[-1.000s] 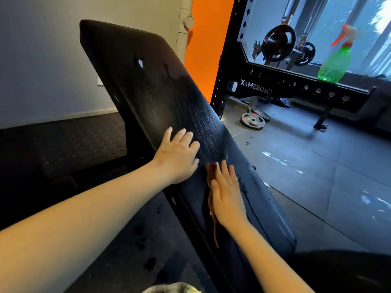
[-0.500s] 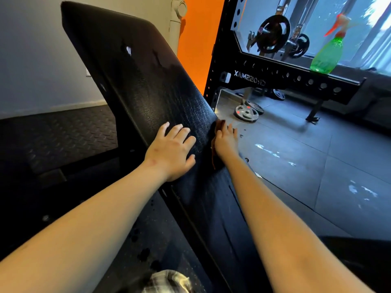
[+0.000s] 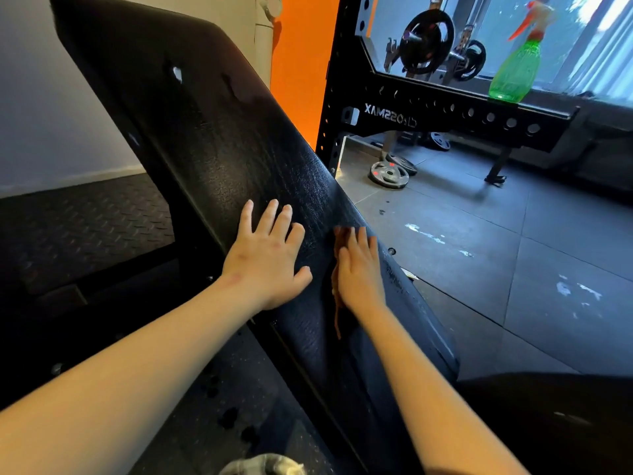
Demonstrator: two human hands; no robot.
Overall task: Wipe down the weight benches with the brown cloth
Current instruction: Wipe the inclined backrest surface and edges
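Lower on the pad than half a second ago, the cloth (image 3: 337, 317) has come back down under the right hand (image 3: 359, 272), which sat a little above the left hand's level and is now just below it.

The cloth lies at mid-frame on the sloping bench (image 3: 222, 149), close to its right edge. Most of it is hidden. A brown fringe shows past the fingertips and a thin strip trails down beside the wrist. The right hand lies flat on it with fingers straight, pressing rather than gripping. The left hand (image 3: 267, 262) is also flat and spread, braced on bare pad just to the left, apart from the cloth.

The likeliest slip is at that edge: only flat pressure holds the cloth, so a stroke drifting right could push it off and drop it to the floor (image 3: 513, 269). The trailing strip suggests that it is bunched, so it may wipe a narrow band and leave streaks. Sheen on the pad hints at wetness, which could let either palm skid. Toward the upper left a tear (image 3: 177, 73) shows pale through the covering. A stroke up there could catch the cloth or widen the tear.

A green bottle (image 3: 513, 70) stands on the rack (image 3: 445, 114) at upper right, well away, with plates (image 3: 388, 174) on the floor below.
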